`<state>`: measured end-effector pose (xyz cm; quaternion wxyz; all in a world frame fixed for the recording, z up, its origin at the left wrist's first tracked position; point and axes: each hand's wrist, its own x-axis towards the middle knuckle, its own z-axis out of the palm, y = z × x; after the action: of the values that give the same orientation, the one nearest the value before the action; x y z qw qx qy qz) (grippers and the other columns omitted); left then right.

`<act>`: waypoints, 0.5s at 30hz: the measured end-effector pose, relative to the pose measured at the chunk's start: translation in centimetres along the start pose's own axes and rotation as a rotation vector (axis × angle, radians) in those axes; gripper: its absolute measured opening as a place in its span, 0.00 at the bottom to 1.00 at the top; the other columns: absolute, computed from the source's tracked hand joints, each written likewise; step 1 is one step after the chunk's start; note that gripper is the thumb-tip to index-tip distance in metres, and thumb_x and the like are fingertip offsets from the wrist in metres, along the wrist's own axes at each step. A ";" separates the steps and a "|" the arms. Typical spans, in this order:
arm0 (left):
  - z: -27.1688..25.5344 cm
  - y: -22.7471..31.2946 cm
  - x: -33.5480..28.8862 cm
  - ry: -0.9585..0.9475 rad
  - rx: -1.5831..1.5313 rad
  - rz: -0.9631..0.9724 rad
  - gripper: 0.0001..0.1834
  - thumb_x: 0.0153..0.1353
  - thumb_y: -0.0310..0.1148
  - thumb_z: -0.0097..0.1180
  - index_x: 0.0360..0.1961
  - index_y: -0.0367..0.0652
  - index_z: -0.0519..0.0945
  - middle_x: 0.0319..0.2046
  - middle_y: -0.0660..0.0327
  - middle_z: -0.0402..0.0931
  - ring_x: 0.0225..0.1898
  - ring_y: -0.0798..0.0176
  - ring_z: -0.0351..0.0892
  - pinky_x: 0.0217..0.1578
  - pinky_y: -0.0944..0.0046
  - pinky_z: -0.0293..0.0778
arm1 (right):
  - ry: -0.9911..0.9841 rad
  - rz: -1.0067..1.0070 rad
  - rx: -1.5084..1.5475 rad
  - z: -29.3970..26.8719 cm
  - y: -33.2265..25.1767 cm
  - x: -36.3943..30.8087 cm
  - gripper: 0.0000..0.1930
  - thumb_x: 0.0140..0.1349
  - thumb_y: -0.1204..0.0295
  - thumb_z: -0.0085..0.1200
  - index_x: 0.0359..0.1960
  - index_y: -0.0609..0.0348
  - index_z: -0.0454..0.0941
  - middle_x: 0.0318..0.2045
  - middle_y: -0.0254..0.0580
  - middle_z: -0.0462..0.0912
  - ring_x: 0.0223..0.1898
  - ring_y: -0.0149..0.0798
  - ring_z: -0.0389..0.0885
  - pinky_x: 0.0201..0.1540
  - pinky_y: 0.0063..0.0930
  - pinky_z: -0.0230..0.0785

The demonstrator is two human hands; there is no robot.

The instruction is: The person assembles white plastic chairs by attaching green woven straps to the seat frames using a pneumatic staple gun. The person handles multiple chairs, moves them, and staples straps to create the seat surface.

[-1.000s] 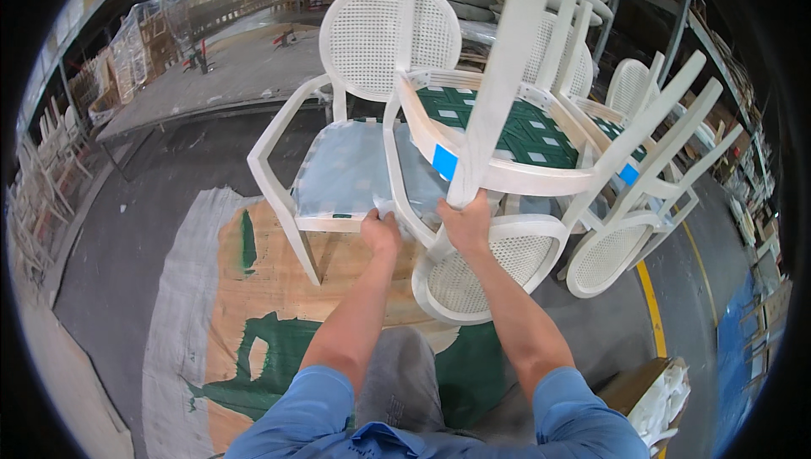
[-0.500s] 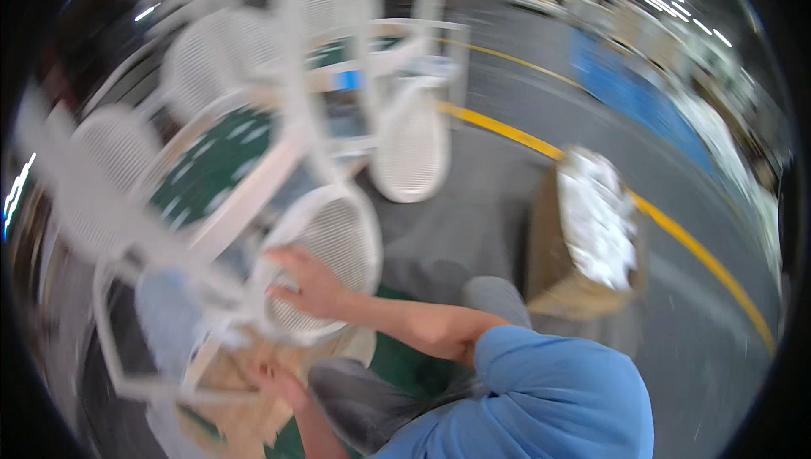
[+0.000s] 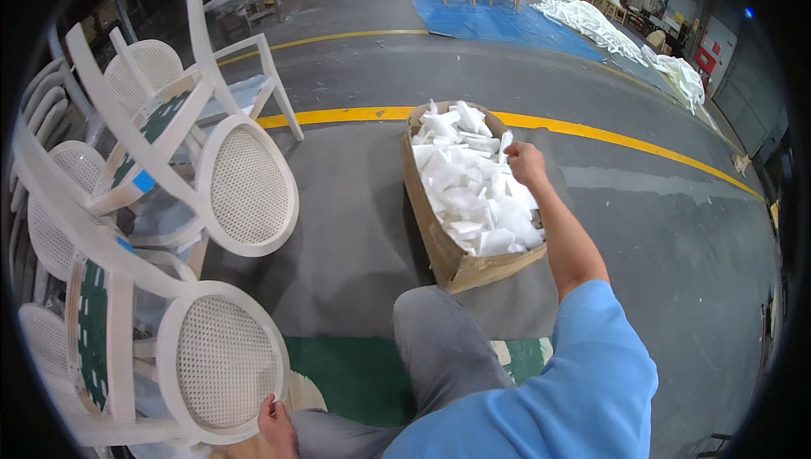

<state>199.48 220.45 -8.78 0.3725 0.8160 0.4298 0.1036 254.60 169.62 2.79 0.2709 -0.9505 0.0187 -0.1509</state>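
Observation:
My right hand is over the right rim of a cardboard box, its fingers pinched on a small white foam piece. White foam pieces in flat sheets and crumpled bits fill the box to the top. At the lower left, my left hand is closed at the edge of a white chair with an oval woven-cane back. Its fingertips meet the back's rim; how firmly they grip is hard to see. This chair lies tipped, its green webbed seat frame facing left.
Another tipped cane-back chair lies just beyond, among several stacked white chairs at the left. Green fabric covers the floor by my knees. A yellow line runs behind the box. Farther off is a blue sheet with wooden chairs on it.
My view has swung right, toward the box. My right hand has left the chair back and reached the box, where it now pinches foam. The left hand is at the chair's rim.

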 end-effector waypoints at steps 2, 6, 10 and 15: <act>0.9 1.6 0.3 -0.008 -0.105 -0.001 0.18 0.66 0.29 0.56 0.56 0.34 0.79 0.35 0.57 0.80 0.36 0.63 0.77 0.39 0.63 0.75 | -0.247 -0.044 -0.321 0.2 3.0 2.6 0.12 0.56 0.73 0.55 0.39 0.55 0.88 0.41 0.52 0.87 0.46 0.55 0.86 0.50 0.43 0.78; 1.8 4.2 -0.4 -0.077 -0.098 -0.032 0.20 0.66 0.27 0.56 0.58 0.34 0.78 0.37 0.57 0.81 0.35 0.66 0.79 0.39 0.66 0.76 | -0.677 -0.241 -0.728 2.1 7.0 4.8 0.14 0.51 0.71 0.60 0.39 0.61 0.87 0.43 0.56 0.86 0.47 0.57 0.86 0.49 0.44 0.79; 0.5 7.4 -1.3 -0.070 -0.247 -0.107 0.18 0.66 0.29 0.59 0.55 0.33 0.79 0.37 0.57 0.82 0.38 0.65 0.81 0.41 0.66 0.77 | -0.455 -0.193 -0.592 3.9 8.6 2.8 0.11 0.48 0.68 0.64 0.29 0.62 0.86 0.36 0.54 0.87 0.42 0.55 0.86 0.43 0.49 0.78; -1.3 14.1 1.0 -0.084 -0.256 -0.128 0.18 0.68 0.30 0.58 0.56 0.34 0.80 0.35 0.60 0.83 0.37 0.68 0.81 0.42 0.68 0.76 | -0.470 -0.245 -0.341 -0.3 8.0 1.6 0.12 0.45 0.78 0.61 0.34 0.61 0.78 0.35 0.58 0.83 0.41 0.63 0.81 0.44 0.51 0.73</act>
<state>208.25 216.88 1.77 0.4972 0.7363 0.4482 0.0993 256.39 162.42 -0.69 0.0843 -0.9863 -0.1341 0.0469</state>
